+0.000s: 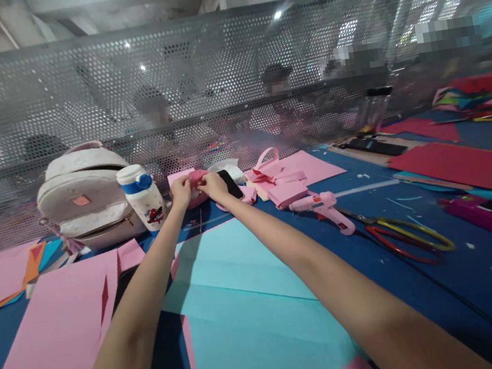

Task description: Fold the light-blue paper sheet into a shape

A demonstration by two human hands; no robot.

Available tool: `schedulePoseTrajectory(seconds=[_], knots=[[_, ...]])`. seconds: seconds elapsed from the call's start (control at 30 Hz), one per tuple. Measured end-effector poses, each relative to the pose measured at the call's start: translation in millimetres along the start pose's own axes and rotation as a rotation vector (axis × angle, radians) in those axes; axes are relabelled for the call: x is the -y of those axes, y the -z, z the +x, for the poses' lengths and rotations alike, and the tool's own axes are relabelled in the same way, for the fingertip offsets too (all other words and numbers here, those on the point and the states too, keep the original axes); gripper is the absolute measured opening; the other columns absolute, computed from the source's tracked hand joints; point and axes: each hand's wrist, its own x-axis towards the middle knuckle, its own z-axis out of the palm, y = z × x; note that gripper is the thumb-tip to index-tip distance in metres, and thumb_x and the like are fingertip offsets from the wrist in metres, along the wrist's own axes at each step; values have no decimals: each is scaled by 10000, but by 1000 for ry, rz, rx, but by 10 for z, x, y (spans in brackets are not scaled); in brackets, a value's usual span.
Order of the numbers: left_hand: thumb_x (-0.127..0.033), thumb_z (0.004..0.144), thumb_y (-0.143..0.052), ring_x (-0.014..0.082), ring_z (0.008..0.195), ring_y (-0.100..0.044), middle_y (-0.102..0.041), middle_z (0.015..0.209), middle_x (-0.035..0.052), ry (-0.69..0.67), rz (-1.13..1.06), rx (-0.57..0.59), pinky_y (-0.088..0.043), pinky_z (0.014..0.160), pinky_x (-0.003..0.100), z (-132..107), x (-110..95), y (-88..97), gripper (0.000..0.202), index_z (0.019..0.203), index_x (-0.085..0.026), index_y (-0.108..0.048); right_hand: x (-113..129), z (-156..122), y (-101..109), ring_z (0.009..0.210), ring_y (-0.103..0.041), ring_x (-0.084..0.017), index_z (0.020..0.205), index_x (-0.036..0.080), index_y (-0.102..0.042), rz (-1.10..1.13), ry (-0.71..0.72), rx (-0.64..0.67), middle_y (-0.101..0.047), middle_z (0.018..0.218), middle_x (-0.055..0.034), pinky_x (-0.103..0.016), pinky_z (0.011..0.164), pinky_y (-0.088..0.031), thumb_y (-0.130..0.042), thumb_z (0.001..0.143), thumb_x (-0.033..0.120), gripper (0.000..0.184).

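Note:
Both my arms reach far forward over the blue table. My left hand [180,191] and my right hand [211,184] are closed together on a small pink paper piece [197,177], pinching it from either side just above the table's far edge. A black phone [230,183] lies right behind my right hand. A white bottle with a blue band [142,197] stands just left of my left hand. Under my forearms lies a large light-blue paper sheet [248,295].
A white backpack [85,199] sits at the far left. Pink sheets [58,323] lie left, folded pink paper pieces [286,178] and a pink glue gun [323,207] right of centre. Scissors [408,237] and red sheets [469,166] lie right. A perforated metal screen [211,72] closes the far edge; people sit behind it.

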Motion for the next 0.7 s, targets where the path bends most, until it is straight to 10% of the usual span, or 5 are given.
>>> schedulePoseTrajectory(seconds=[0.7], knots=[[-314,946,-606,264,1141,-582,-568,1291,109,-368,203,12,-500,952,491,-297,49,159,339,1245,-161,-570,91,-371,517,1054,-624,-211,1128,164,-647,-81,133,101,-655,1158,-79,-400,918,-503,-548,967,280,222]])
